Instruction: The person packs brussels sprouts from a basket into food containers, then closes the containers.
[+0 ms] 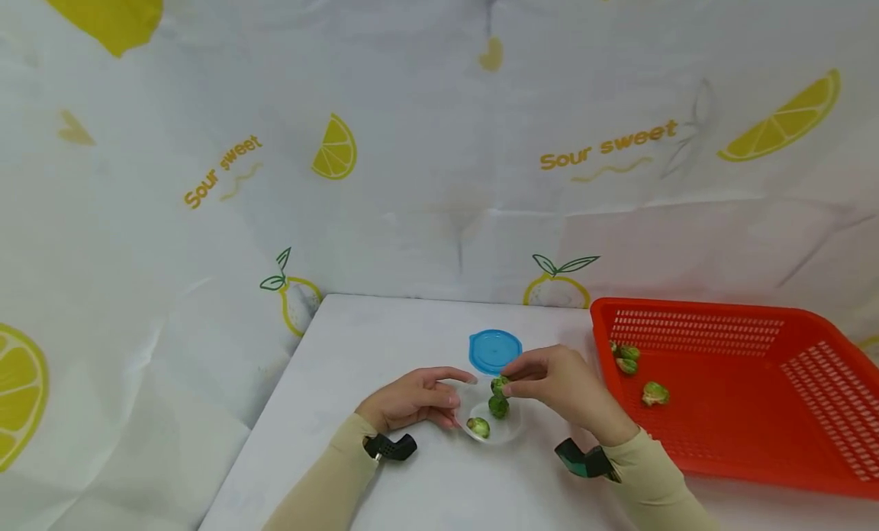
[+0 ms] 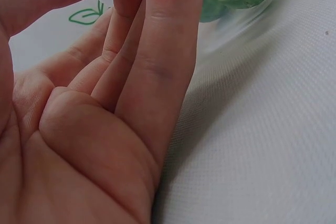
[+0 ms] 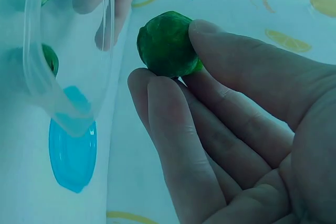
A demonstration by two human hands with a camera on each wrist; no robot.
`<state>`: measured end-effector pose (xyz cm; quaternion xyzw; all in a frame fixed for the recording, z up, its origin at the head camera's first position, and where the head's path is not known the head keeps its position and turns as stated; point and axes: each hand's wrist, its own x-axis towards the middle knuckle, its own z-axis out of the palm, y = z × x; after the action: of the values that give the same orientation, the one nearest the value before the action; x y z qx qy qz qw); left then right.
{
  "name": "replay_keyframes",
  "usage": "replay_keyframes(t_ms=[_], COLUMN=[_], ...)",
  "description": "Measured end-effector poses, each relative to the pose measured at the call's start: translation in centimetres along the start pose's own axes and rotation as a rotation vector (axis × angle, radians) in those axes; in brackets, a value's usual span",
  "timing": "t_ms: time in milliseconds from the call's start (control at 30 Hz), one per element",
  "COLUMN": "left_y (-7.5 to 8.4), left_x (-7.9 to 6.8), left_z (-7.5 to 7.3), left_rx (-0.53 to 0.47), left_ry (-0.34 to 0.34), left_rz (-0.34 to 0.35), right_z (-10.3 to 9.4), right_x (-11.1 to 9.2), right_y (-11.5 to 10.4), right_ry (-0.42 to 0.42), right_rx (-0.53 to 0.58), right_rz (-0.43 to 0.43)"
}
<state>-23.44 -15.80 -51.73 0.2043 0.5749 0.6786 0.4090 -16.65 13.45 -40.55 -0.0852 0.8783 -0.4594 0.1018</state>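
Note:
My left hand (image 1: 415,400) holds the left side of a clear plastic bowl (image 1: 510,433), its fingers along the rim and wall. Two Brussels sprouts show inside: a dark green one (image 1: 498,407) and a paler sprout (image 1: 478,427). Over the bowl's far right side, my right hand (image 1: 559,386) pinches another Brussels sprout (image 3: 167,45) between thumb and fingertips. In the right wrist view that sprout is up beside the bowl's rim (image 3: 107,30). The left wrist view catches the left fingers (image 2: 168,51) against the bowl, with sprouts partly hidden behind them.
A blue lid (image 1: 494,352) lies on the white table (image 1: 384,333) just beyond the bowl. To the right stands a large red basket (image 1: 742,432) with several sprouts (image 1: 655,394) near its left side. Behind the table hangs a lemon-print cloth (image 1: 426,210).

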Motion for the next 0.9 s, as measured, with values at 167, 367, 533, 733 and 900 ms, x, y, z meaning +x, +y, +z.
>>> replay_keyframes(t_ms=[167,367,533,733,900], left_y=[0.1,0.0,0.0,-0.2,-0.3], left_x=[0.2,0.2,0.2,0.2,0.3], left_z=[-0.1,-0.2,-0.2,-0.3,-0.4], left_rx=[-0.005,-0.017,-0.011,-0.005,-0.003], left_ry=[-0.015,-0.027,-0.03,-0.024,-0.021], left_rz=[-0.001,-0.005,-0.006,-0.002,0.008], right_z=[1.2,2.1,2.2,2.4,2.6], right_x=[0.5,1.1,1.1,1.1,1.3], right_y=[0.1,0.3,0.2,0.1,0.2], right_ry=[0.0,-0.003,0.006,0.0,-0.009], right_rx=[0.022,-0.007,-0.023,-0.028,-0.036], right_rz=[0.015,0.034,0.043,0.023,0.021])
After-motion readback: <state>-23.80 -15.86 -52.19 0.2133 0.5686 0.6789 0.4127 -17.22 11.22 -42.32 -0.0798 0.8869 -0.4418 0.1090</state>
